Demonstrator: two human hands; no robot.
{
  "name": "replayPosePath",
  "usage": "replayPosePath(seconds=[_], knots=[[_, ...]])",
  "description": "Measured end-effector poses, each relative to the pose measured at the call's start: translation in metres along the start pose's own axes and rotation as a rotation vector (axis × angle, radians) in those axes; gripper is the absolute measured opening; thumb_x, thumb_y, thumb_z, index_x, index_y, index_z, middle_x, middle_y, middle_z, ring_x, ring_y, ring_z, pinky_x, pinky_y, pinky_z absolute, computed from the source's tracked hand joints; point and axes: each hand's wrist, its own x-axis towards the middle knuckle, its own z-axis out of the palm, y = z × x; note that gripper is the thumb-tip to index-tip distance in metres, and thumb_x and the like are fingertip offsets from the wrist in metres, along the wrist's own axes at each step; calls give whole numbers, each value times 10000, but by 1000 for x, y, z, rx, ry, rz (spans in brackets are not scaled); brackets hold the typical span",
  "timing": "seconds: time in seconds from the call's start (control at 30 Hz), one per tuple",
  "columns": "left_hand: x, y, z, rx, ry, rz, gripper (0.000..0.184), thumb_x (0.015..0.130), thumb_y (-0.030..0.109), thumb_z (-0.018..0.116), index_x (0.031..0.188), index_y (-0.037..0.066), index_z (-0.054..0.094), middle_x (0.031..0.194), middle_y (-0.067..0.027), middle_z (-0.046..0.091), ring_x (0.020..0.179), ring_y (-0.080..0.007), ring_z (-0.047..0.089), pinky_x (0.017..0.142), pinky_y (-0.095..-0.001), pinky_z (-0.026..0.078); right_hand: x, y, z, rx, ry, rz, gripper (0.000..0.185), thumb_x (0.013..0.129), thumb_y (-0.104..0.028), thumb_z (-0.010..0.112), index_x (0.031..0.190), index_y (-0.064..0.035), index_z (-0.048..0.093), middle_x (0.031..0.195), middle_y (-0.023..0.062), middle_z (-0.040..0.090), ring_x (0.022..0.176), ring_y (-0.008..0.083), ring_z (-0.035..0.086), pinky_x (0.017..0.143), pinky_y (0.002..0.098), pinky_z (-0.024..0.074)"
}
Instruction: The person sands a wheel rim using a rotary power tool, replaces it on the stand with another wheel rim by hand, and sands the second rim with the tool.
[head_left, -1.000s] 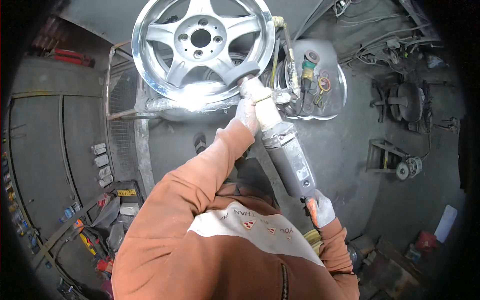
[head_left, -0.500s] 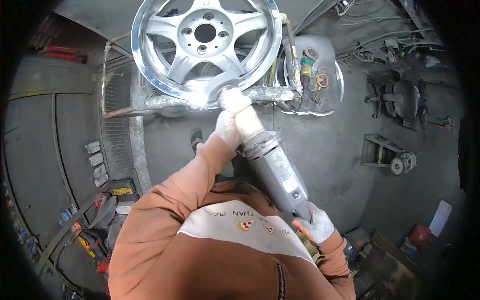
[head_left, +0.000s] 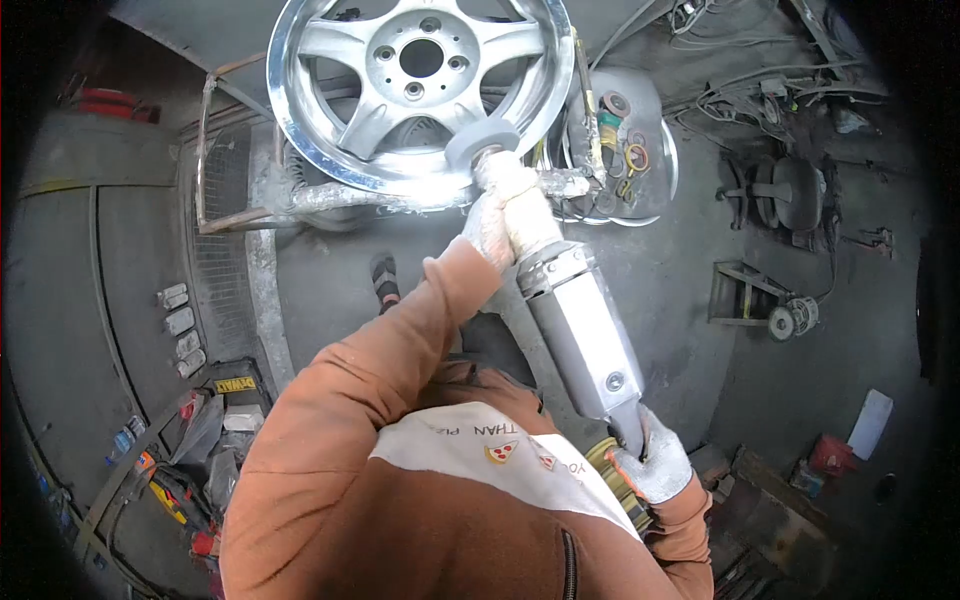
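A large grey straight grinder (head_left: pixel 585 335) slants across the view, its front neck wrapped in pale cloth or tape. My gloved left hand (head_left: pixel 488 228) is closed around that wrapped neck. Farther back, my right hand (head_left: pixel 655 462), in a white glove with orange on it, grips the tool's rear handle. At its front end, a grey round wheel (head_left: pixel 480 142) lies against or just over the lower right rim of a silver five-spoke car wheel rim (head_left: pixel 370 118). Whether they touch I cannot tell. Beneath the rim runs a wrapped metal bar (head_left: pixel 335 198) of the stand.
To the right of the rim, a metal tray (head_left: pixel 650 105) carries a smaller tool and several rings. A motor on a frame (head_left: pixel 790 318) sits on the floor at right, near loose cables. At left are a DeWalt case (head_left: pixel 238 382), plastic bags and several pale blocks (head_left: pixel 180 320).
The grinder and both my hands have shifted to the right in view. Its round wheel has moved rightward along the rim's lower edge. Both hands keep their hold.
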Motion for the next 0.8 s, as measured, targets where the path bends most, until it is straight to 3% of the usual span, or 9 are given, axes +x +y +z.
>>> replayPosePath(seconds=[0.07, 0.1, 0.13, 0.23, 0.37, 0.53, 0.6, 0.67, 0.8], knots=[[-22, 11, -7, 0, 10, 15, 264, 922, 248, 562, 1044, 15, 585, 875, -161, 657, 759, -325, 671, 744, -504, 578, 3, 8, 16, -132, -8, -193, 619, 783, -180, 735, 1268, 110, 481, 893, 261, 670, 820, 398, 685, 730, 386, 531], [-34, 19, -9, 32, 65, -12, 289, 928, 260, 542, 1057, 5, 582, 887, -172, 659, 780, -336, 673, 761, -514, 573, 0, -8, 19, -45, -74, -49, 609, 786, -198, 723, 1260, 106, 491, 956, 281, 663, 878, 426, 671, 761, 406, 532], [-45, 28, -12, 66, 120, -41, 314, 934, 273, 523, 1070, -5, 578, 899, -183, 661, 802, -347, 674, 778, -523, 568, 3, -4, 27, -40, -78, -48, 609, 786, -198, 723, 1260, 106, 491, 956, 281, 663, 878, 426, 671, 761, 406, 532], [-70, 53, -19, 95, 144, 52, 316, 924, 273, 539, 1065, -8, 576, 894, -189, 657, 801, -349, 671, 775, -509, 570, 12, 6, 49, -67, -85, -185, 623, 773, -207, 706, 1271, 100, 494, 1096, 327, 618, 1015, 444, 635, 865, 429, 524], [-87, 65, -17, 169, 190, 75, 313, 903, 262, 588, 1064, -5, 571, 889, -183, 654, 786, -339, 668, 762, -501, 570, 27, 18, 55, -6, -148, -206, 622, 770, -199, 704, 1273, 101, 494, 1080, 326, 623, 1009, 445, 637, 863, 429, 525], [-53, 29, -26, 190, 242, 81, 266, 911, 248, 592, 1055, 26, 578, 906, -168, 653, 806, -326, 662, 779, -493, 562, 34, 41, 41, -17, -68, -170, 541, 764, -159, 710, 1224, 60, 530, 966, 287, 646, 873, 424, 661, 753, 418, 529], [-17, 8, -36, 39, 107, -1, 207, 911, 220, 610, 1021, 45, 593, 915, -137, 657, 801, -304, 658, 792, -494, 555, 33, 49, 34, 64, -29, -92, 483, 763, -149, 714, 1170, 50, 547, 920, 261, 648, 826, 412, 659, 721, 408, 526], [14, -11, -28, 123, 36, -19, 199, 922, 211, 591, 1029, 44, 594, 917, -137, 658, 808, -301, 658, 788, -486, 559, 37, 56, 30, 152, 12, -15, 426, 762, -140, 717, 1117, 39, 564, 874, 235, 649, 779, 400, 658, 689, 398, 523], [31, -31, -17, 282, 98, 90, 185, 925, 197, 585, 1026, 42, 595, 910, -132, 657, 806, -293, 658, 773, -467, 565, 61, 107, 36, -23, 279, -164, 321, 765, -147, 722, 1016, 9, 594, 803, 198, 650, 755, 386, 658, 684, 396, 522]])
